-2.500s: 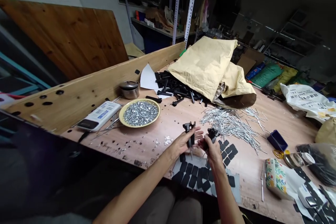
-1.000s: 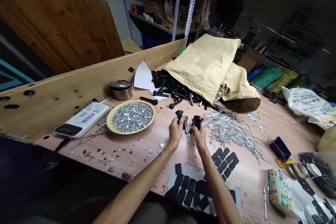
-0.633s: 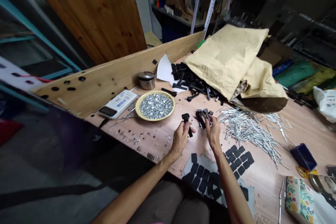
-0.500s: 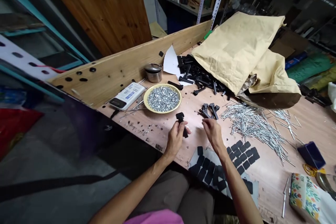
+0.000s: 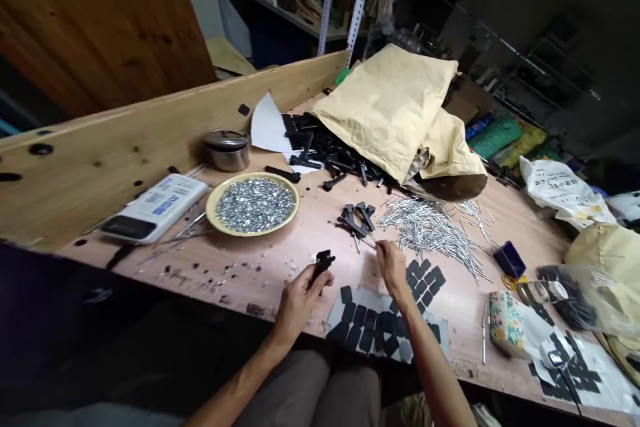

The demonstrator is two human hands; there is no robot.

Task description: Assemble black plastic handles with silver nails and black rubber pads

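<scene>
My left hand [image 5: 299, 303] is closed around a black plastic piece [image 5: 324, 261] with a wide, block-like head. Its lower part is hidden by my fingers. To the right, my right hand [image 5: 393, 268] pinches a thin metal rod [image 5: 369, 244] that pokes out leftward from the fingertips. Just beyond that hand lies a small group of black plastic pieces [image 5: 354, 220], some with metal rods sticking out. A heap of loose silvery rods [image 5: 425, 227] spreads to its right. Small metal nuts fill a yellow bowl [image 5: 213, 217] at the left.
Black pads [image 5: 365, 327] lie on backing sheets at the front edge. A large paper sack [image 5: 385, 107] rests behind, beside a pile of black pieces [image 5: 320, 147]. A white scale [image 5: 155, 207], a lidded metal pot [image 5: 227, 150] and a blue box [image 5: 509, 259] stand around.
The view has swung to the right. My left hand has turned the black piece, so its head now points up and right. A thin rod now shows at my right fingertips.
</scene>
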